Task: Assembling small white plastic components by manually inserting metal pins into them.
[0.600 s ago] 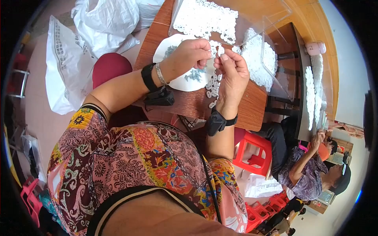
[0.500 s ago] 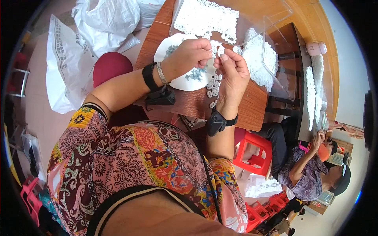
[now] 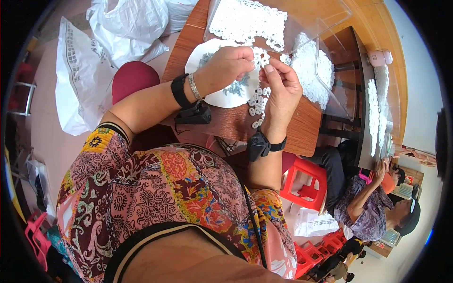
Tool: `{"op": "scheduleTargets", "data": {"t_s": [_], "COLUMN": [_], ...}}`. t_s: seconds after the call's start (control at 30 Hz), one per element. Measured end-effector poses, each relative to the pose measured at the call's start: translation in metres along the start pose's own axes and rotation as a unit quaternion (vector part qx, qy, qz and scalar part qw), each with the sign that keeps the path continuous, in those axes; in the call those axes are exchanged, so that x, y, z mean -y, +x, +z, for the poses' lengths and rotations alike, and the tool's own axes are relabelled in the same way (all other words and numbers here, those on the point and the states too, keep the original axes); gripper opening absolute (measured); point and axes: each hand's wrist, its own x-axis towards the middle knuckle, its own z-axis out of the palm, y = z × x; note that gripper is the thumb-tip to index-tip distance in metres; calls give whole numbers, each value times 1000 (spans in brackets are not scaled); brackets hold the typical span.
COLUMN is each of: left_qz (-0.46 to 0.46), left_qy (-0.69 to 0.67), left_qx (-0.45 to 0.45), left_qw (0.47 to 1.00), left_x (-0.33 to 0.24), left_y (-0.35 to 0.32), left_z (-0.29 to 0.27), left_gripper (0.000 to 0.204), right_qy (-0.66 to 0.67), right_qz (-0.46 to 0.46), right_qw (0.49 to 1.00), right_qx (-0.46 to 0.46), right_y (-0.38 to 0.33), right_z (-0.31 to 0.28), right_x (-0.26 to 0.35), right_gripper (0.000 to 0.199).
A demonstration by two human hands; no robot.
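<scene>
My right hand [image 3: 283,89] pinches a small white plastic piece [image 3: 264,61] between thumb and forefinger. Close to its left, my left hand [image 3: 235,62] is closed, its fingertips pressed together; whatever they hold is too small to make out. Below both hands lies a round white sheet [image 3: 214,98] bearing small grey-green pieces [image 3: 232,89], partly covered by my left hand and wrist. Beside my right wrist, several loose white oval pieces with holes [image 3: 255,107] are scattered on the brown table [image 3: 302,134].
A heap of white pieces [image 3: 245,21] lies at the table's far side, another heap [image 3: 311,70] to the right by clear panels. White sacks [image 3: 127,23] stand on the left floor. A red stool [image 3: 304,184] and a person [image 3: 365,207] at another table are on the right.
My right hand has shifted very slightly to the right, still pinching the white piece. My left hand stays almost where it was.
</scene>
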Motion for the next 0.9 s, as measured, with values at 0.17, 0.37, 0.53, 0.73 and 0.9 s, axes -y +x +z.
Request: {"op": "scheduleTargets", "data": {"t_s": [0.17, 0.37, 0.53, 0.73, 0.9], "left_qz": [9, 42, 51, 51, 48], "left_qy": [44, 95, 130, 133, 131], "left_qx": [1, -1, -6, -7, -14], "left_qw": [999, 995, 990, 990, 990], "left_x": [3, 4, -2, -2, -3], "left_y": [1, 1, -1, -2, -2], "left_z": [-2, -3, -2, -2, -2], "left_gripper": [16, 18, 18, 18, 18], "right_qy": [1, 14, 17, 110, 115], "right_qz": [-11, 8, 2, 59, 67], "right_qw": [1000, 1000, 1000, 992, 991], "right_qx": [3, 8, 4, 16, 12], "right_y": [-1, 0, 0, 5, 5], "right_z": [-1, -2, -2, -6, -6], "right_x": [-1, -5, -6, -12, -13], "right_gripper": [11, 12, 12, 11, 11]}}
